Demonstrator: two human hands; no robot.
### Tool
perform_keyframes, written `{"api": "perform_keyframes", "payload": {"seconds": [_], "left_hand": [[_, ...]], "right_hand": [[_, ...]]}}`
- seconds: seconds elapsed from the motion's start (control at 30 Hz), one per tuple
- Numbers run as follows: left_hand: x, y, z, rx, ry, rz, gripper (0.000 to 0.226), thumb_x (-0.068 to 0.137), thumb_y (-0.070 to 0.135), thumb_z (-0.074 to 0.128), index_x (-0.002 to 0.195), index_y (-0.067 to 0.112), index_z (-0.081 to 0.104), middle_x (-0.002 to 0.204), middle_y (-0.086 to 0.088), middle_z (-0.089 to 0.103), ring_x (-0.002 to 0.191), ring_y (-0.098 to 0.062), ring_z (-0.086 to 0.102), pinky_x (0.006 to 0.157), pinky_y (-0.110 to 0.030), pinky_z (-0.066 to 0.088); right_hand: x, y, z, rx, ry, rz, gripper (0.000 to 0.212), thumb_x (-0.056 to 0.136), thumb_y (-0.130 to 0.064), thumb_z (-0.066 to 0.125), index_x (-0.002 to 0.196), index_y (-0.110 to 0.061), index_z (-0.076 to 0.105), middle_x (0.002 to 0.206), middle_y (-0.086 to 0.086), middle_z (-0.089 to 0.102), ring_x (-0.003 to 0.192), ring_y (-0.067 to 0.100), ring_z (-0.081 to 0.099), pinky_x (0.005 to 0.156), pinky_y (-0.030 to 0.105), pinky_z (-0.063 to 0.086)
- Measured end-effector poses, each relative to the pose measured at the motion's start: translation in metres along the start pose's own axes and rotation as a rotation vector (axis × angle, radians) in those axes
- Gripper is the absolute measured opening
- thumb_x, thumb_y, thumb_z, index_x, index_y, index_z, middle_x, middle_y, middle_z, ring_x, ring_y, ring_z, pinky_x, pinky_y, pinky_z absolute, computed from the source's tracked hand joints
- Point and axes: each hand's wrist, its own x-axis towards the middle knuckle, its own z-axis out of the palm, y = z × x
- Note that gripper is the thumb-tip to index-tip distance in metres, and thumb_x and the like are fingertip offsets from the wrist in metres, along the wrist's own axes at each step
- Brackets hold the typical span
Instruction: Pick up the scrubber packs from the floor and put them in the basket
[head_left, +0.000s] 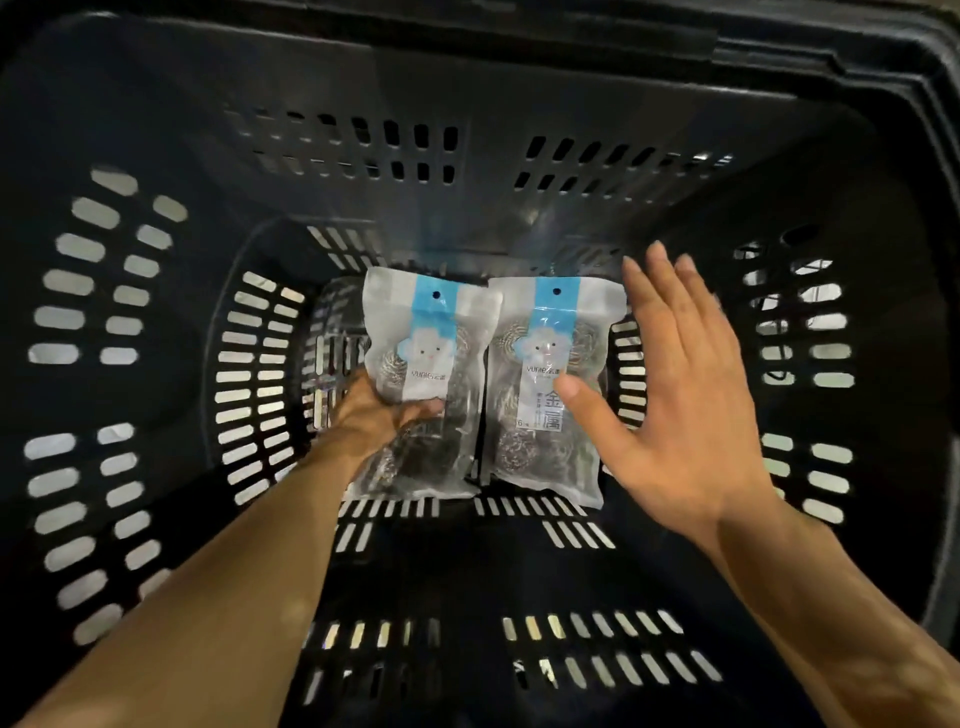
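**Two scrubber packs on the basket floor, one hand on each side**

Both bare forearms reach down from the near edge into the deep black slotted plastic basket (156, 291). The left hand (382, 410) is low at the bottom, fingers curled under and around the lower middle of the left clear plastic scrubber pack with a blue header strip (423, 364); its grip is closed on that pack, thumb lying across the front just below the printed label. The right hand (680, 384) is spread flat, fingers straight and together, pointing away from the person, thumb splayed to the left; its grip is released and holds nothing. Its thumb tip overlaps the front of the right clear plastic scrubber pack with a blue header strip (545, 374), though whether it touches the pack or hovers above it cannot be told.

The two packs lie side by side on the basket's slotted floor, edges touching or nearly so, header ends toward the far wall. Each is a transparent pouch with a white top, a blue vertical band with a punched hang hole, a pale cloud-like cartoon figure and printed lettering. Coiled silvery metal scouring balls show through the film, those in the left pack darker in shadow.
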Motion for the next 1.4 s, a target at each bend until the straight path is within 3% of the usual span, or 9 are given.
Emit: {"api": "perform_keyframes", "payload": {"seconds": [0.1, 0.2, 0.3, 0.4, 0.6, 0.73, 1.07, 1.23, 1.4], "left_hand": [[-0.005, 0.01, 0.012, 0.137, 0.102, -0.074, 0.083, 0.083, 0.028, 0.084, 0.144, 0.011, 0.031, 0.121, -0.005, 0.064, 0.12, -0.028, 0.061, 0.104, -0.036, 0.052], [-0.013, 0.023, 0.02, 0.43, 0.166, -0.206, 0.116, 0.082, 0.061, 0.074, 0.161, 0.014, 0.005, 0.145, -0.024, 0.051, 0.127, -0.042, 0.058, 0.105, -0.053, 0.051], [-0.025, 0.033, 0.018, 0.56, 0.157, -0.205, 0.122, 0.082, 0.073, 0.064, 0.163, 0.013, -0.005, 0.165, -0.026, 0.025, 0.149, -0.046, 0.033, 0.121, -0.061, 0.029], [-0.055, 0.05, 0.006, 0.803, 0.241, 0.036, 0.103, 0.091, 0.067, 0.059, 0.161, 0.011, 0.007, 0.165, -0.022, 0.022, 0.154, -0.041, 0.022, 0.123, -0.064, 0.012], [-0.178, 0.123, -0.046, 0.934, 0.423, 0.815, 0.068, 0.098, 0.044, 0.06, 0.154, 0.011, 0.038, 0.159, -0.015, 0.04, 0.146, -0.035, 0.038, 0.122, -0.056, 0.027], [-0.302, 0.174, -0.084, 0.907, 0.558, 0.998, 0.073, 0.098, 0.054, 0.047, 0.156, 0.01, 0.038, 0.163, -0.014, 0.038, 0.149, -0.031, 0.033, 0.122, -0.05, 0.02], [-0.655, 0.2, -0.251, 0.631, 1.026, 0.772, 0.078, 0.097, 0.074, 0.028, 0.161, 0.031, 0.022, 0.169, -0.002, 0.026, 0.156, -0.021, 0.019, 0.124, -0.06, 0.017], [-0.791, 0.165, -0.333, 0.546, 1.331, 0.579, 0.082, 0.094, 0.067, 0.038, 0.157, 0.015, 0.035, 0.16, -0.016, 0.041, 0.146, -0.037, 0.039, 0.117, -0.061, 0.031], [-0.879, 0.106, -0.384, 0.394, 1.5, 0.43, 0.085, 0.092, 0.068, 0.039, 0.158, 0.015, 0.034, 0.163, -0.018, 0.036, 0.149, -0.04, 0.035, 0.118, -0.06, 0.027]], "right_hand": [[0.001, -0.001, -0.002, -0.028, -0.025, -0.005, 0.09, 0.095, -0.068, 0.04, 0.162, -0.01, 0.025, 0.171, 0.012, 0.018, 0.16, 0.028, 0.011, 0.128, 0.056, 0.016], [0.001, -0.005, -0.007, -0.024, -0.043, -0.004, 0.089, 0.095, -0.069, 0.039, 0.162, -0.011, 0.025, 0.172, 0.012, 0.018, 0.16, 0.028, 0.011, 0.128, 0.055, 0.014], [-0.001, -0.013, -0.014, -0.007, 0.002, -0.027, 0.087, 0.095, -0.065, 0.042, 0.161, -0.01, 0.027, 0.17, 0.013, 0.023, 0.159, 0.029, 0.016, 0.127, 0.056, 0.016], [-0.002, -0.023, -0.03, -0.021, 0.018, -0.051, 0.087, 0.095, -0.064, 0.044, 0.16, -0.009, 0.03, 0.169, 0.015, 0.026, 0.158, 0.031, 0.02, 0.126, 0.058, 0.019], [-0.003, -0.074, -0.114, -0.064, -0.016, -0.123, 0.088, 0.096, -0.068, 0.038, 0.163, -0.012, 0.025, 0.172, 0.008, 0.017, 0.16, 0.026, 0.009, 0.13, 0.043, 0.002], [-0.007, -0.127, -0.209, -0.108, 0.008, -0.264, 0.085, 0.099, -0.07, 0.035, 0.162, -0.014, 0.029, 0.171, 0.006, 0.019, 0.16, 0.023, 0.011, 0.128, 0.046, 0.006], [-0.042, -0.344, -0.448, -0.071, 0.066, -0.598, 0.088, 0.094, -0.072, 0.039, 0.157, -0.011, 0.035, 0.164, 0.008, 0.037, 0.151, 0.028, 0.035, 0.121, 0.048, 0.019], [-0.066, -0.489, -0.506, -0.084, 0.065, -0.799, 0.088, 0.093, -0.071, 0.04, 0.157, -0.011, 0.039, 0.165, 0.011, 0.037, 0.15, 0.034, 0.038, 0.125, 0.051, 0.026], [-0.084, -0.625, -0.525, -0.039, 0.018, -0.997, 0.097, 0.091, -0.078, 0.034, 0.163, -0.014, 0.027, 0.168, 0.012, 0.028, 0.156, 0.031, 0.026, 0.126, 0.055, 0.023]]}}
